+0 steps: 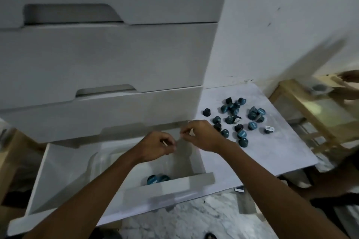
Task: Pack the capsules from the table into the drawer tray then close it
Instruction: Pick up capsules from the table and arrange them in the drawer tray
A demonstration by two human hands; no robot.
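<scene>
The bottom drawer (174,194) of a white chest stands pulled out. Inside it lies a clear plastic tray (93,163), and a few teal capsules (158,179) rest at its near right corner. Several dark and teal capsules (235,118) lie scattered on the white table to the right. My left hand (157,146) and my right hand (202,135) hover close together over the drawer's back right part. Each pinches a thin pale edge that looks like the tray's far rim. What lies under the hands is hidden.
Closed white drawers (101,54) rise above the open one. A white wall stands behind the table (272,153). A wooden rack (310,110) stands at the right, where another person's hand (349,76) reaches. Marble floor (194,219) shows below the drawer front.
</scene>
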